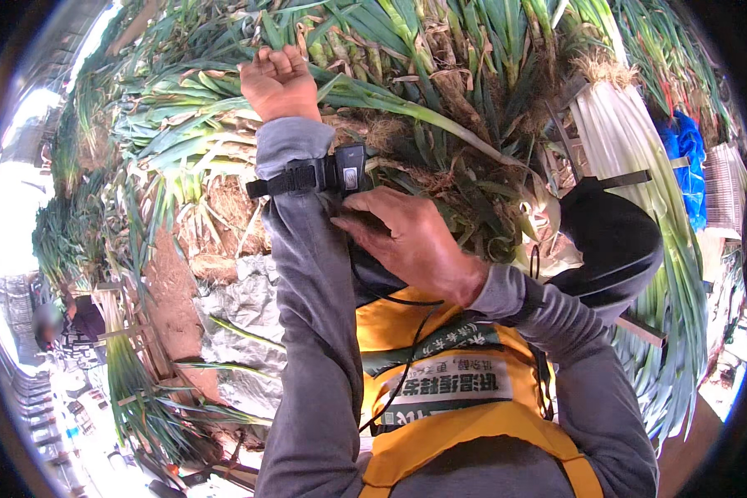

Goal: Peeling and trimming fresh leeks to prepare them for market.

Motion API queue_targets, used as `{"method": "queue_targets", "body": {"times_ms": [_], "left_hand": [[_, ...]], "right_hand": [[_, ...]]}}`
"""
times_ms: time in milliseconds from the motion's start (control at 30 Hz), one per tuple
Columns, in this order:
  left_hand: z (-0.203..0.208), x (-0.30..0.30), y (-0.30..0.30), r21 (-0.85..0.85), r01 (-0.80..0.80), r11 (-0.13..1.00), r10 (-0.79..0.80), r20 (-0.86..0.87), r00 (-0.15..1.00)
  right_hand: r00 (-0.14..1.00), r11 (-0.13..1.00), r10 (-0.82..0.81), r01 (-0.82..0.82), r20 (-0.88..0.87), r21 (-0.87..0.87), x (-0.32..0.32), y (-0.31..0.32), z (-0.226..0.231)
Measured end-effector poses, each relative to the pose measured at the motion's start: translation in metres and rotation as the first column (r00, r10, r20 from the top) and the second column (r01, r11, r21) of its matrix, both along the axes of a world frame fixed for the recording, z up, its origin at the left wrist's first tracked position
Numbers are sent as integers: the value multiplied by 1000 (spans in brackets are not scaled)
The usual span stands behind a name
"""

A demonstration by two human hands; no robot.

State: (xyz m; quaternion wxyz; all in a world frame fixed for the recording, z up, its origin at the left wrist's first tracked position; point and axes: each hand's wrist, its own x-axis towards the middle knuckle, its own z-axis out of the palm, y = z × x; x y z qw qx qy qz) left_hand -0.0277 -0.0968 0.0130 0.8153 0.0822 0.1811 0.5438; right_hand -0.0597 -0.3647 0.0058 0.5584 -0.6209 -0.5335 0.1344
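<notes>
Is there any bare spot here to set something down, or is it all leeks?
Mostly crowded: piled green leeks fill the top and right. Bare patches: the brown earth left of the left hand's sleeve, and the grey sheet beside it.

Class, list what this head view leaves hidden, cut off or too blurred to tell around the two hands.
- Right hand: fingers' tips hidden against the left sleeve, head view.
- Wrist device: its face is too small to read.
- Left hand: palm turned away.
- Person at left: blurred near the rim.
</notes>
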Motion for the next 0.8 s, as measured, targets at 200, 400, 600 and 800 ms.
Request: {"method": "queue_targets", "body": {"times_ms": [200,400,600,800], "left_hand": [[6,-9,4,119,-50,992,50,5,999],[9,-8,0,82,-87,993,93,-70,993],[6,-7,1,155,-67,986,79,-69,995],[11,6,-10,272,-115,956,199,-309,930]], "right_hand": [[995,999,25,-21,-98,37,-13,8,-4],[991,998,70,-69,-112,5,-5,2,1],[975,976,214,-212,-55,50,3,-2,10],[977,977,209,-207,42,-43,18,9,-2]]}}
